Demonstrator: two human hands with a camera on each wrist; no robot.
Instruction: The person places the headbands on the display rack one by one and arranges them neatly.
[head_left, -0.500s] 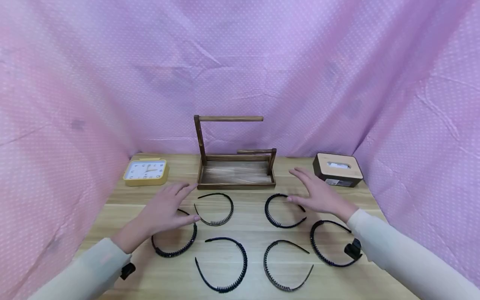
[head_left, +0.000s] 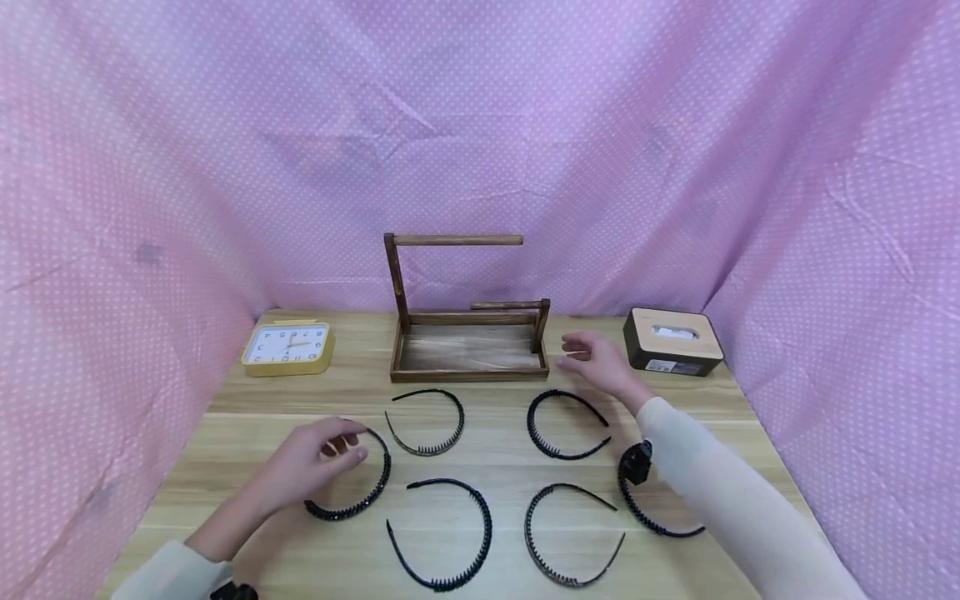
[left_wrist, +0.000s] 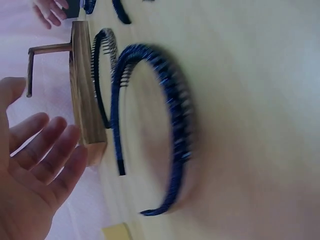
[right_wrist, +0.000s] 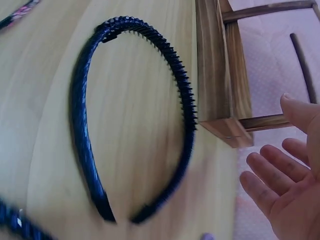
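Note:
My left hand (head_left: 318, 454) hovers over a dark beaded headband (head_left: 352, 510) at the left, fingers loosely bent. The left wrist view shows that palm bare, apart from the dark blue headband (left_wrist: 172, 100). My right hand (head_left: 596, 362) hangs just right of a wooden stand (head_left: 468, 375) with a tray base and two horizontal bars, its fingers relaxed and holding nothing. Below that hand lies a dark toothed headband (head_left: 531, 417), seen large in the right wrist view. Other headbands lie at the upper left (head_left: 460, 417), lower left (head_left: 489, 525) and lower right (head_left: 530, 533).
Partly covered by my right sleeve is another dark headband (head_left: 636, 515). A yellow clock (head_left: 288, 367) stands at the back left, and a tissue box (head_left: 675, 346) with a wood-look top at the back right. Pink dotted cloth (head_left: 480, 150) hangs behind and along the sides.
My left hand has drawn back toward me and lower left, its fingers now more bent. The right hand has moved farther back and left, toward the stand's right end. The headbands lie as before.

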